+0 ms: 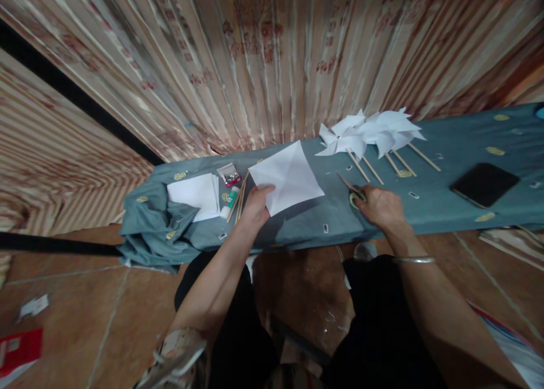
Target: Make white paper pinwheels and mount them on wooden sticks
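Note:
My left hand (256,205) pinches the lower left edge of a square white sheet of paper (293,176), which shows faint crossing creases. The sheet is held over the cloth-covered bench. My right hand (382,206) is closed on a pair of scissors (355,195), whose blades point up and left, apart from the paper. Left of my left hand lie several wooden sticks (241,197), a green and white glue stick (230,202) and a small red and white box of pins (230,175). A stack of white paper (194,196) sits farther left.
Several white paper pinwheels (369,133) on wooden sticks lie overlapping at the back right. A dark flat object (484,184) rests on the bench cloth (446,219) at the right. Striped curtains (272,66) hang right behind the bench. My legs are in front of it.

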The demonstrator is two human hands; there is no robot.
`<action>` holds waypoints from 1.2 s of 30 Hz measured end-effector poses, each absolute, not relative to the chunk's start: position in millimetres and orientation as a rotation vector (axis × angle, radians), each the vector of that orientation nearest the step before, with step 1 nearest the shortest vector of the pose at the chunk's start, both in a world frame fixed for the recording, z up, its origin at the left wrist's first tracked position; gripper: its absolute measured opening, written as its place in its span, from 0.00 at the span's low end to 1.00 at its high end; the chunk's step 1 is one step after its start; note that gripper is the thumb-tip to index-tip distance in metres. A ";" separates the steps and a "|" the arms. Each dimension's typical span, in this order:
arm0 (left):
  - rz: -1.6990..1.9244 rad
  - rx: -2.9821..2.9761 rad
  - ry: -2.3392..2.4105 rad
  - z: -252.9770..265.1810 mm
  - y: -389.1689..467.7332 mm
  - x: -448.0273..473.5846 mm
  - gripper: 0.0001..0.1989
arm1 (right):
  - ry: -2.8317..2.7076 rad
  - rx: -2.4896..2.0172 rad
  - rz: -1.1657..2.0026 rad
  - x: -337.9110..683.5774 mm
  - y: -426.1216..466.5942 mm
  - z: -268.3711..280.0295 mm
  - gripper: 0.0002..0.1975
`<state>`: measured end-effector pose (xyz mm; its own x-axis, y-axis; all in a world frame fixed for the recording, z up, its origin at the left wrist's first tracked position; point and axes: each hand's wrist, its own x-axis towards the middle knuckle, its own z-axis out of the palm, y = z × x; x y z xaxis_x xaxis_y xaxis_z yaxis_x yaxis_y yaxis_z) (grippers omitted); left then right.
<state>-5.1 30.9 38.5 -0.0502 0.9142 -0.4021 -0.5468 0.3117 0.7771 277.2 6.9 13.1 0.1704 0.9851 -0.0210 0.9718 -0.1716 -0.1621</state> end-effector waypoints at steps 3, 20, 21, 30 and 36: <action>1.299 0.405 1.023 45.3 34.5 -5.9 0.09 | -1.594 -2.089 0.524 277.9 6.0 8.2 0.12; 1.436 0.337 0.928 50.4 45.9 -7.3 0.22 | -0.564 -1.003 1.541 196.2 11.2 -4.8 0.17; 1.445 0.320 0.929 51.1 47.8 -9.2 0.21 | -0.588 -1.007 1.546 193.5 10.1 -4.4 0.18; 1.498 0.337 0.930 51.5 44.0 0.1 0.13 | -0.619 -0.953 1.546 157.5 2.8 -2.3 0.21; 1.441 0.411 0.943 41.3 30.9 14.4 0.13 | -0.578 -1.052 1.350 167.8 23.9 -0.7 0.16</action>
<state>14.4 30.9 41.3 -0.1334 0.9461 -0.2952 -0.6495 0.1415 0.7470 167.8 23.9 -0.7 0.1849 0.9565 -0.2256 -0.4967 -0.1071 -0.8613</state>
